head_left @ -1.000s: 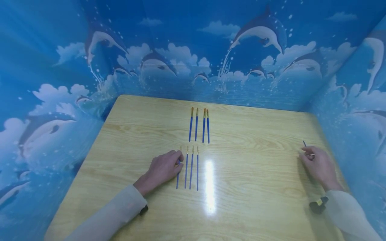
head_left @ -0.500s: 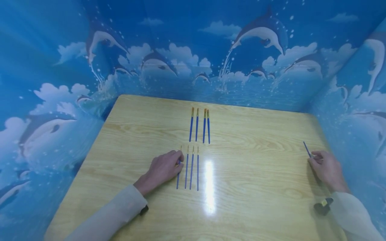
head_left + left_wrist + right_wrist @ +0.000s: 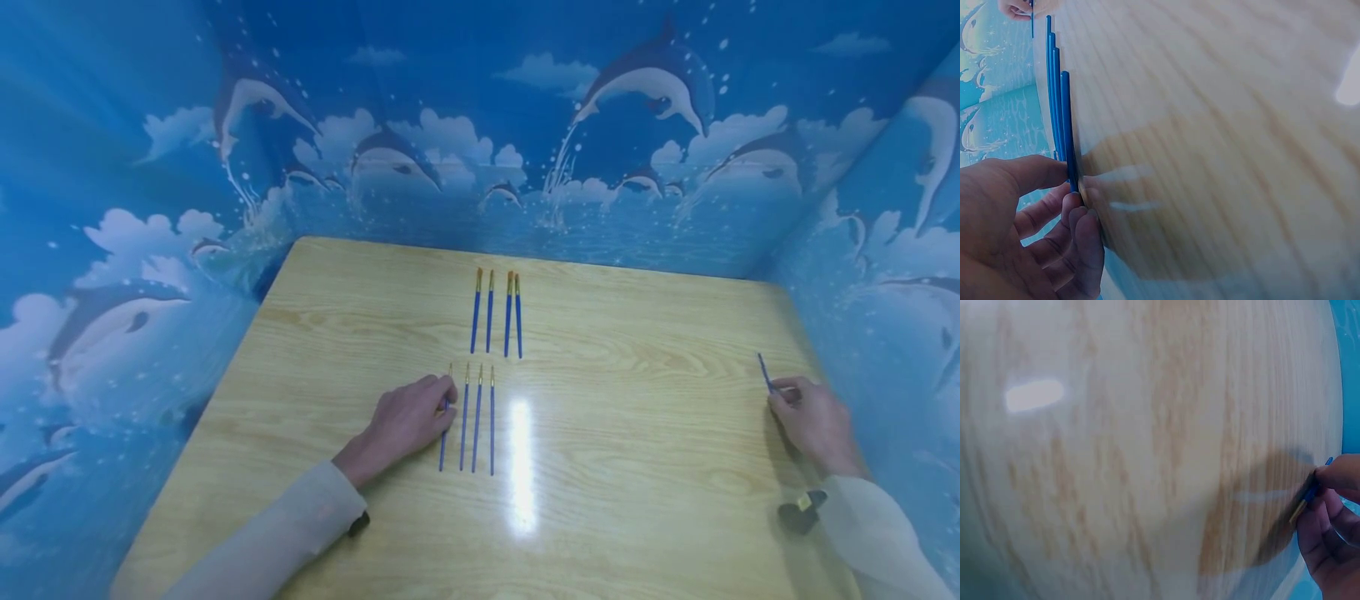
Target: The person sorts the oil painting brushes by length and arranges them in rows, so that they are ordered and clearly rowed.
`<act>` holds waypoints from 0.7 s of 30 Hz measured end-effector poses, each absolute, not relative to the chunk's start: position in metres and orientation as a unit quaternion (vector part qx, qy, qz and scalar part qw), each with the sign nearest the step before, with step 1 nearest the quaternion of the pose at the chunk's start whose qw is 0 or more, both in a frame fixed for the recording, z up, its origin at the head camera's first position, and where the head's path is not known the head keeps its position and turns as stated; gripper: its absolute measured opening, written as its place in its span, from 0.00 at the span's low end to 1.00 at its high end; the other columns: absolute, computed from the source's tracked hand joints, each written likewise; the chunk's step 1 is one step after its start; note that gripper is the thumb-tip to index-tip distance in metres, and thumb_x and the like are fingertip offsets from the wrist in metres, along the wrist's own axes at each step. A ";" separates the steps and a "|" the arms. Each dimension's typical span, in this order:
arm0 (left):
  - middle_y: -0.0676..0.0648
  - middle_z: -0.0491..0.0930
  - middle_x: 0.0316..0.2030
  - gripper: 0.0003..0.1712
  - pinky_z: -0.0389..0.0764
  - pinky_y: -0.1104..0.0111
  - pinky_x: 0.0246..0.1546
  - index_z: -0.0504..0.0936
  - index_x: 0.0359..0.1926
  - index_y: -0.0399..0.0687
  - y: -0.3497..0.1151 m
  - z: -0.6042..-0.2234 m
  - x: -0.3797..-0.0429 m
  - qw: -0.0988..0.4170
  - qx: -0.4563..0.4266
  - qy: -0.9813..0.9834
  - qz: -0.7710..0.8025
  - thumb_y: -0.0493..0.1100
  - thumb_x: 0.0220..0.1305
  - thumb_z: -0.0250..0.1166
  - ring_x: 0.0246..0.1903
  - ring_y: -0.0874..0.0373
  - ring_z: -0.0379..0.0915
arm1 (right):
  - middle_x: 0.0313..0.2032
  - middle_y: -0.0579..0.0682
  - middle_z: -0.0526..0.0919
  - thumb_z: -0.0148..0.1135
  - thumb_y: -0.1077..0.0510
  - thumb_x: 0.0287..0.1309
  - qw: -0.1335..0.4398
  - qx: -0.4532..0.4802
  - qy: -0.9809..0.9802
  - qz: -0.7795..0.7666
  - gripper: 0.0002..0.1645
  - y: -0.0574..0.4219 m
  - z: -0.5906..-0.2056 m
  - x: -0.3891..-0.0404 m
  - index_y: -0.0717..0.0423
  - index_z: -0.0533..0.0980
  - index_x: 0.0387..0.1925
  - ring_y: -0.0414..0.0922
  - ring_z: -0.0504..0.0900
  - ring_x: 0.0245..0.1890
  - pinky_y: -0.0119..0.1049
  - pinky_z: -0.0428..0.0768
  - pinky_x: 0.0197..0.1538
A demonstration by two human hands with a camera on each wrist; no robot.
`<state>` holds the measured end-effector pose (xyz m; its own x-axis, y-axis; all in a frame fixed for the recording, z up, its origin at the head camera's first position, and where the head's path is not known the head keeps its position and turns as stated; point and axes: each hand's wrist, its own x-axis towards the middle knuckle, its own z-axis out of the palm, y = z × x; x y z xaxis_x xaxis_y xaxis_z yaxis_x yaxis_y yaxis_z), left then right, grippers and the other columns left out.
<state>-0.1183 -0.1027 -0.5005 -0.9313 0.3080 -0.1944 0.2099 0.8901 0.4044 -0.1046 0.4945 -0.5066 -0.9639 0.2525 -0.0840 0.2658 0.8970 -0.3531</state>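
My left hand (image 3: 411, 417) rests at the left end of the near row and pinches a thin blue-handled paintbrush (image 3: 442, 450) between thumb and fingers. In the left wrist view its blue handle (image 3: 1067, 125) stretches away past the thumb. Three similar thin paintbrushes (image 3: 477, 429) lie side by side just right of it, gold ferrules toward the far edge. At the table's right side, my right hand (image 3: 813, 423) grips another paintbrush (image 3: 765, 372), a short blue length sticking out beyond the fingertips. A gold part (image 3: 1297, 513) of it shows below the fingers in the right wrist view.
Beyond the near row lies a second row of several thicker blue paintbrushes (image 3: 476, 321), brown bristles pointing to the back edge. The light wood table (image 3: 637, 433) is enclosed by a blue dolphin-print backdrop (image 3: 465, 208). A bright glare strip marks the tabletop's middle.
My right hand has shifted a little right and toward me, and more of its paintbrush now shows past the fingers. The left hand and both rows of brushes stay put.
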 end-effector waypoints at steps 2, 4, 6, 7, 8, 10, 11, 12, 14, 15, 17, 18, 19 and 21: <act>0.55 0.80 0.38 0.10 0.77 0.68 0.34 0.84 0.52 0.56 -0.103 -0.500 -0.118 0.129 0.133 0.964 0.190 0.46 0.72 0.70 0.32 0.61 0.74 | 0.52 0.76 0.83 0.59 0.59 0.78 0.025 0.140 0.972 -0.186 0.24 0.492 -0.505 -0.104 0.73 0.74 0.65 0.70 0.82 0.47 0.62 0.79 0.44; 0.55 0.80 0.38 0.10 0.77 0.68 0.34 0.84 0.52 0.56 -0.102 -0.500 -0.118 0.129 0.132 0.964 0.190 0.46 0.72 0.70 0.32 0.61 0.74 | 0.53 0.76 0.83 0.58 0.59 0.78 0.036 0.145 0.970 -0.192 0.26 0.491 -0.504 -0.104 0.73 0.72 0.67 0.70 0.82 0.48 0.62 0.80 0.44; 0.55 0.80 0.38 0.10 0.77 0.68 0.34 0.84 0.52 0.56 -0.102 -0.499 -0.118 0.129 0.132 0.964 0.191 0.46 0.72 0.71 0.32 0.61 0.74 | 0.54 0.77 0.82 0.58 0.57 0.79 0.044 0.143 0.969 -0.196 0.28 0.491 -0.503 -0.105 0.73 0.70 0.69 0.71 0.82 0.48 0.64 0.80 0.46; 0.55 0.80 0.38 0.10 0.77 0.67 0.34 0.84 0.52 0.56 -0.102 -0.499 -0.118 0.130 0.132 0.964 0.191 0.46 0.72 0.71 0.33 0.61 0.74 | 0.54 0.77 0.82 0.57 0.57 0.79 0.047 0.142 0.969 -0.197 0.29 0.491 -0.504 -0.105 0.73 0.69 0.70 0.71 0.82 0.48 0.64 0.80 0.46; 0.55 0.81 0.38 0.10 0.77 0.67 0.34 0.84 0.52 0.55 -0.102 -0.499 -0.118 0.130 0.132 0.964 0.192 0.46 0.72 0.71 0.33 0.61 0.74 | 0.54 0.77 0.83 0.57 0.57 0.79 0.047 0.137 0.969 -0.199 0.29 0.491 -0.505 -0.105 0.73 0.68 0.70 0.71 0.83 0.48 0.65 0.79 0.46; 0.55 0.81 0.38 0.10 0.78 0.67 0.35 0.84 0.52 0.55 -0.102 -0.498 -0.118 0.129 0.133 0.964 0.192 0.46 0.72 0.71 0.33 0.61 0.75 | 0.53 0.77 0.83 0.57 0.57 0.78 0.040 0.125 0.971 -0.199 0.30 0.491 -0.507 -0.105 0.73 0.68 0.70 0.71 0.83 0.47 0.64 0.79 0.45; 0.55 0.81 0.38 0.10 0.78 0.67 0.35 0.84 0.52 0.55 -0.102 -0.498 -0.118 0.129 0.134 0.964 0.192 0.46 0.72 0.71 0.33 0.61 0.75 | 0.52 0.77 0.83 0.57 0.57 0.78 0.037 0.121 0.972 -0.200 0.29 0.492 -0.508 -0.106 0.73 0.68 0.70 0.71 0.84 0.46 0.63 0.79 0.44; 0.55 0.81 0.38 0.10 0.78 0.67 0.35 0.84 0.52 0.55 -0.102 -0.498 -0.118 0.128 0.134 0.964 0.192 0.46 0.72 0.70 0.33 0.61 0.75 | 0.51 0.77 0.84 0.57 0.58 0.77 0.031 0.115 0.973 -0.200 0.29 0.492 -0.510 -0.106 0.73 0.69 0.69 0.71 0.84 0.45 0.63 0.79 0.43; 0.55 0.81 0.39 0.10 0.79 0.67 0.35 0.84 0.52 0.56 -0.102 -0.498 -0.118 0.126 0.135 0.964 0.192 0.46 0.72 0.70 0.34 0.61 0.75 | 0.50 0.77 0.84 0.56 0.58 0.76 0.024 0.104 0.974 -0.198 0.27 0.492 -0.512 -0.106 0.72 0.69 0.68 0.70 0.84 0.44 0.61 0.78 0.42; 0.55 0.82 0.39 0.10 0.79 0.67 0.36 0.84 0.52 0.56 -0.102 -0.498 -0.118 0.125 0.136 0.964 0.191 0.46 0.72 0.70 0.34 0.61 0.76 | 0.49 0.77 0.85 0.56 0.59 0.76 0.024 0.100 0.975 -0.197 0.26 0.493 -0.512 -0.106 0.72 0.70 0.67 0.71 0.84 0.44 0.61 0.78 0.42; 0.55 0.82 0.39 0.10 0.79 0.67 0.36 0.84 0.52 0.56 -0.102 -0.499 -0.118 0.125 0.136 0.964 0.192 0.46 0.72 0.70 0.34 0.61 0.76 | 0.48 0.76 0.85 0.56 0.59 0.76 0.024 0.089 0.976 -0.195 0.23 0.493 -0.513 -0.106 0.70 0.72 0.64 0.70 0.84 0.44 0.60 0.77 0.42; 0.55 0.82 0.39 0.10 0.79 0.67 0.36 0.84 0.52 0.56 -0.102 -0.499 -0.118 0.125 0.136 0.964 0.192 0.46 0.72 0.70 0.34 0.61 0.76 | 0.48 0.76 0.85 0.56 0.59 0.77 0.024 0.081 0.977 -0.194 0.21 0.493 -0.513 -0.106 0.69 0.74 0.62 0.71 0.84 0.44 0.61 0.77 0.42; 0.55 0.82 0.39 0.10 0.79 0.67 0.36 0.84 0.51 0.56 -0.102 -0.499 -0.118 0.126 0.136 0.964 0.192 0.46 0.72 0.70 0.34 0.61 0.76 | 0.47 0.76 0.85 0.56 0.59 0.77 0.024 0.075 0.978 -0.193 0.19 0.493 -0.513 -0.107 0.69 0.75 0.60 0.71 0.84 0.44 0.61 0.77 0.42; 0.55 0.82 0.39 0.10 0.79 0.67 0.36 0.84 0.51 0.56 -0.102 -0.499 -0.117 0.126 0.136 0.964 0.193 0.46 0.72 0.70 0.34 0.61 0.76 | 0.47 0.76 0.86 0.55 0.60 0.77 0.021 0.061 0.979 -0.191 0.16 0.494 -0.513 -0.107 0.67 0.78 0.56 0.71 0.84 0.44 0.62 0.77 0.42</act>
<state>-0.1174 -0.1024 -0.4988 -0.9313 0.3103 -0.1907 0.2129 0.8887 0.4061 -0.1069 0.4939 -0.5134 -0.9916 0.1124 -0.0642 0.1283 0.9196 -0.3713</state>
